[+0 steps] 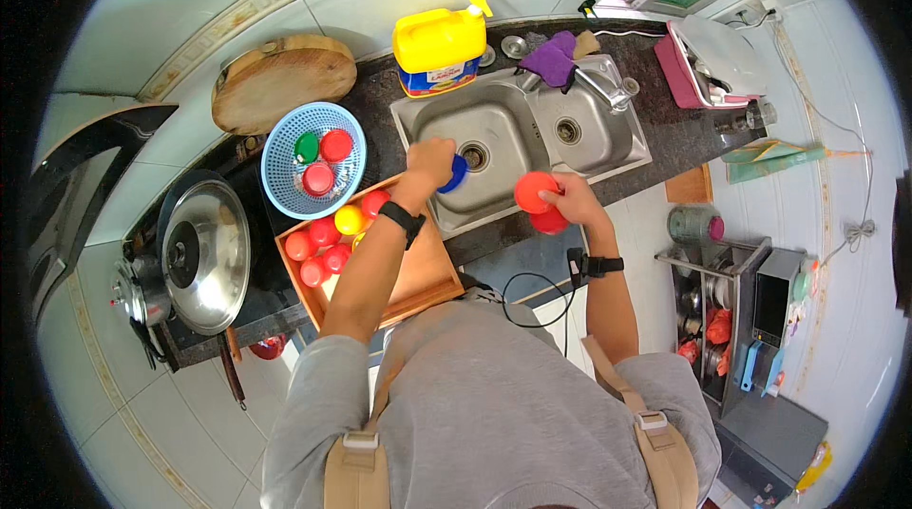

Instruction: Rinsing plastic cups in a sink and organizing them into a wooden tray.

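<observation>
A red round piece [535, 192] was gripped between the thumb and fingers of the right hand [573, 197], above the front edge of the double sink [513, 110]. A second red piece [549, 222] showed just below it, next to the same fingers and partly covered; how firmly it was held could not be told. The left hand [432, 162] was closed on a blue round piece [454, 173] over the left edge of the larger basin, its fingertips hidden beneath the hand. Under the left forearm, a wooden tray [427, 267] sat at the front edge of the counter [613, 188]. Several red pieces [323, 230] lay along the tray's back edge and in its left corner, with a yellow piece [350, 219] among them and another bit of yellow half hidden by the wrist. Behind the tray stood a light blue basket [328, 117], holding a green piece [306, 147] near its left side and two red cups [318, 179] beside it. A round wooden board [285, 86] leaned at the wall behind the basket, a yellow jug [439, 38] stood at the sink's back edge, and a purple cloth [551, 59] lay near the faucet [603, 89].
</observation>
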Tool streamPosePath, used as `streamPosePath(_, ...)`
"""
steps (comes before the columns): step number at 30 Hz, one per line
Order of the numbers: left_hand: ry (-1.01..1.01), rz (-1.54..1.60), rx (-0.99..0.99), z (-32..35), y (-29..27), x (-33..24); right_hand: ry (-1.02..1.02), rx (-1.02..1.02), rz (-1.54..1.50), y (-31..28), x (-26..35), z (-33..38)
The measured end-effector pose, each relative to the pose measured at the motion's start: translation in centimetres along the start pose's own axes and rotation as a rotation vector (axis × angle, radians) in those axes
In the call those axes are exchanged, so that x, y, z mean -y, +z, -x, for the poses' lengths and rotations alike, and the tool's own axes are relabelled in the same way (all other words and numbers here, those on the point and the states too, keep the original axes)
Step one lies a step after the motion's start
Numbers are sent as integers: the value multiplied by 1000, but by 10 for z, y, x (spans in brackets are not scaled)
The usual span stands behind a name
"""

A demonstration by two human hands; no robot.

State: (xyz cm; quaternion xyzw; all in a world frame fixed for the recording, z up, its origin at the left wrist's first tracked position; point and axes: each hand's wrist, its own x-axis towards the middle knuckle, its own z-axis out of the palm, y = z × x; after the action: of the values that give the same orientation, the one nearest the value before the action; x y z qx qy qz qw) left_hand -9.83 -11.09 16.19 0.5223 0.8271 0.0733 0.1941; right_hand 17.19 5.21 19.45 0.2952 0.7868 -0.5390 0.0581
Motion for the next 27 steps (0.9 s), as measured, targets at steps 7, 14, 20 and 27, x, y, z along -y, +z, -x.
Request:
streamPosePath(7, -210, 1331, 58, 26, 29, -15, -4, -180, -449, 4, 10, 9)
streamPosePath(14, -468, 1538, -16, 116, 32, 5, -61, -17, -505, 81, 14, -25)
streamPosePath(20, -680, 2207, -190, 184, 40, 1, -37, 45, -790, 147, 42, -47)
streamPosePath(27, -901, 1233, -168, 295, 130, 79, 0, 413, -312, 212, 38, -51)
